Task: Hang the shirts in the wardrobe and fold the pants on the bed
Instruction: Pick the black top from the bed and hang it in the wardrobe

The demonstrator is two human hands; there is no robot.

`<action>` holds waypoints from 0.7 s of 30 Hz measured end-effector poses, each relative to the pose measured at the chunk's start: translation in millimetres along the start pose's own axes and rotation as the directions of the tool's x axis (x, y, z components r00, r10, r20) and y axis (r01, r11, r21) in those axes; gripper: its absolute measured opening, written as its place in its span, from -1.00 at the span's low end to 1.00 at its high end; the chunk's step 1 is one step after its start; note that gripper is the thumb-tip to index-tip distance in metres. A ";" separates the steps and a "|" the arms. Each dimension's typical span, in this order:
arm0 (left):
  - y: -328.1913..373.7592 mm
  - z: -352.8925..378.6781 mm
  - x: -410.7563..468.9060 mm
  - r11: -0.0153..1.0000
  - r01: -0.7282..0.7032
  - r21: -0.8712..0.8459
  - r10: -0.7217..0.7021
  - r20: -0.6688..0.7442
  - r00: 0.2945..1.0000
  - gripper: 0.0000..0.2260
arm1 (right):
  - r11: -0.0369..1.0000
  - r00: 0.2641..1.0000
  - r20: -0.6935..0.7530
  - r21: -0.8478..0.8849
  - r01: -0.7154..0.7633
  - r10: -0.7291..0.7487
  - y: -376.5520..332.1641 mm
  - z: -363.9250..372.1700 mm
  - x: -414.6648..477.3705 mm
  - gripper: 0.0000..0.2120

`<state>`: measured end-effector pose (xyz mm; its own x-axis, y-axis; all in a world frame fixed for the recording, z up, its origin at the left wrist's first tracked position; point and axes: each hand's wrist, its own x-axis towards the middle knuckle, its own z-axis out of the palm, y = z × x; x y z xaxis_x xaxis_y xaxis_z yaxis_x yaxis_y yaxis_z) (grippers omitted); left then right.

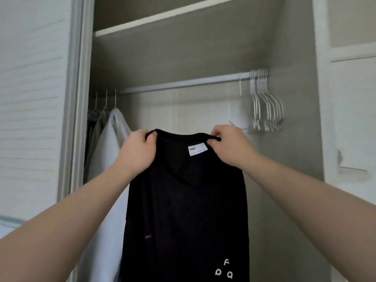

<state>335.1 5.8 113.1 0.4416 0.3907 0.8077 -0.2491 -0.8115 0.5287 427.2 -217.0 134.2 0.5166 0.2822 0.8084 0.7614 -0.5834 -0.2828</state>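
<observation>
both hands gripped what i watched: left hand point(138, 147) and right hand point(227, 145) pinched the black shirt point(187, 210) by its collar. it hung below the wardrobe rail point(183, 83), near white hangers point(266, 102).

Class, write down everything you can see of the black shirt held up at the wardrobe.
The black shirt is soft fabric, hanging down, its bottom cut off by the frame. The left hand and right hand each pinch its neckline. A white label sits inside the collar; white letters and a pale cross mark the lower part. It hangs before the wardrobe, below the rail.
</observation>
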 end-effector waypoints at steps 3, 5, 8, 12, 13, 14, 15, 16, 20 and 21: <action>-2.8 26.6 56.1 0.999 -0.036 -0.015 0.036 -0.007 0.999 -0.64 | 0.986 0.997 0.023 -0.153 -0.071 0.075 12.2 -4.5 41.6 -0.89; -3.9 43.1 89.5 0.998 -0.062 -0.033 0.062 0.000 0.998 -0.64 | 0.967 0.992 0.053 -0.234 -0.103 0.118 14.9 -8.4 65.6 -0.88; -2.3 66.3 132.5 0.991 -0.116 -0.064 0.118 0.017 0.993 -0.64 | 0.936 0.987 0.074 -0.336 -0.107 0.139 13.6 -13.8 91.9 -0.88; 5.8 95.4 174.0 0.973 -0.210 -0.097 0.216 0.059 0.975 -0.64 | 0.847 0.993 0.030 -0.525 -0.083 0.116 10.6 -17.3 108.9 -0.92; 8.4 102.1 180.9 0.968 -0.234 -0.087 0.240 0.072 0.968 -0.64 | 0.797 0.996 0.008 -0.601 -0.067 0.090 10.0 -17.4 112.4 -0.89; 11.1 108.6 186.3 0.962 -0.261 -0.075 0.267 0.086 0.960 -0.65 | 0.732 0.999 -0.021 -0.679 -0.049 0.047 9.8 -17.6 116.2 -0.88; 13.6 114.7 190.4 0.954 -0.293 -0.064 0.299 0.099 0.949 -0.65 | 0.667 0.998 -0.056 -0.744 -0.040 -0.003 10.2 -18.1 120.5 -0.90; 15.9 120.0 193.6 0.945 -0.322 -0.054 0.326 0.109 0.939 -0.64 | 0.613 0.995 -0.086 -0.789 -0.041 -0.044 10.9 -18.9 124.9 -0.91; 19.2 131.0 202.5 0.923 -0.384 0.005 0.380 0.133 0.915 -0.67 | 0.535 0.981 -0.178 -0.823 -0.192 0.078 17.4 -19.1 146.7 -0.46; 18.1 131.1 204.2 0.922 -0.388 0.020 0.381 0.138 0.914 -0.68 | 0.544 0.967 -0.210 -0.799 -0.256 0.146 18.5 -18.6 152.8 -0.37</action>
<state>533.8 14.0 253.3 0.4278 -0.0125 0.9038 -0.3836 -0.9079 0.1690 512.9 -198.8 262.1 0.5282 0.0277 0.8487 -0.0314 -0.9981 0.0522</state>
